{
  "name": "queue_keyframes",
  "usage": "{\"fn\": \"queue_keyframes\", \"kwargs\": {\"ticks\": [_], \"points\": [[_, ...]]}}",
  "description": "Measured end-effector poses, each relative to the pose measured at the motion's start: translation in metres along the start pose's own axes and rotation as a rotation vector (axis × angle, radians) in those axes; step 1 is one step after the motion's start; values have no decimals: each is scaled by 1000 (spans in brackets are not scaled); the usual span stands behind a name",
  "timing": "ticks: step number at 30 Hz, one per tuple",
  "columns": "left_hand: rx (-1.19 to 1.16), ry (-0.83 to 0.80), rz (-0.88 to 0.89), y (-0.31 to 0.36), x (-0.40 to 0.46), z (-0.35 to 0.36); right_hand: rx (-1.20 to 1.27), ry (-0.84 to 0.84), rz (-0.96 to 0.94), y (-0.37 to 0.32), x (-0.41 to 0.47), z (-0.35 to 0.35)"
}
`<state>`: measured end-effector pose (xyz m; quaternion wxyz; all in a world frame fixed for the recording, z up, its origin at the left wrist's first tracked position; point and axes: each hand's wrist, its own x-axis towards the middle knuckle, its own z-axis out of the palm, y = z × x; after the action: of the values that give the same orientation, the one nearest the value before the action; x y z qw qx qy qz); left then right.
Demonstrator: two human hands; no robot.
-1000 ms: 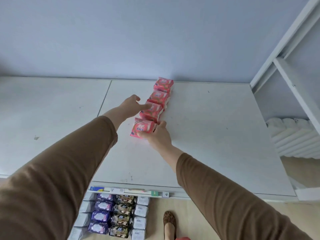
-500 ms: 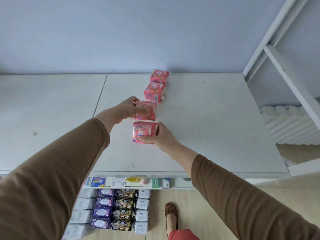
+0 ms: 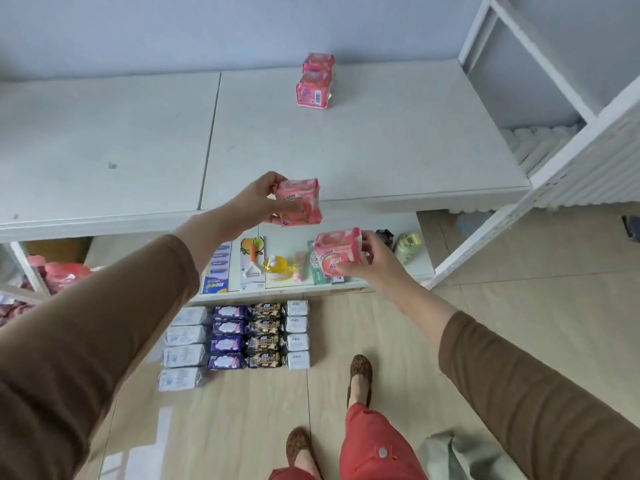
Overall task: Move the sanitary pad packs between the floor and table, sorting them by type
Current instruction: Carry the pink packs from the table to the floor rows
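1. Carrying stage: left hand [image 3: 254, 202] pinches one pink pack [image 3: 299, 201] at frame centre, off the table [image 3: 363, 150].
2. Right hand [image 3: 372, 259] grips a second pink pack [image 3: 338, 250], lower right of it.
3. Two pink packs [image 3: 314, 81] remain, upper centre.
4. Floor rows [image 3: 239, 337], lower centre; next move likely calls for lowering both beside them as a fresh pink column.

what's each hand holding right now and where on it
Left hand pinches one pink pack by its left edge; right hand grips another pink pack at its right end.
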<state>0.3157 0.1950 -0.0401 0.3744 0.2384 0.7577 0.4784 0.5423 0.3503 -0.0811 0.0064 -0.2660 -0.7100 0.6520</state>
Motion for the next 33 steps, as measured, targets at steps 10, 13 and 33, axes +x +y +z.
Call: {"fn": "queue_keyframes", "kwargs": {"ticks": [10, 13, 33], "points": [[240, -50, -180, -140, -54, 90, -87, -17, 173, 141, -60, 0], [243, -24, -238, -194, -52, 122, -119, -7, 203, 198, -61, -3], [533, -11, -273, -564, 175, 257, -302, 16, 227, 591, 128, 54]]}}
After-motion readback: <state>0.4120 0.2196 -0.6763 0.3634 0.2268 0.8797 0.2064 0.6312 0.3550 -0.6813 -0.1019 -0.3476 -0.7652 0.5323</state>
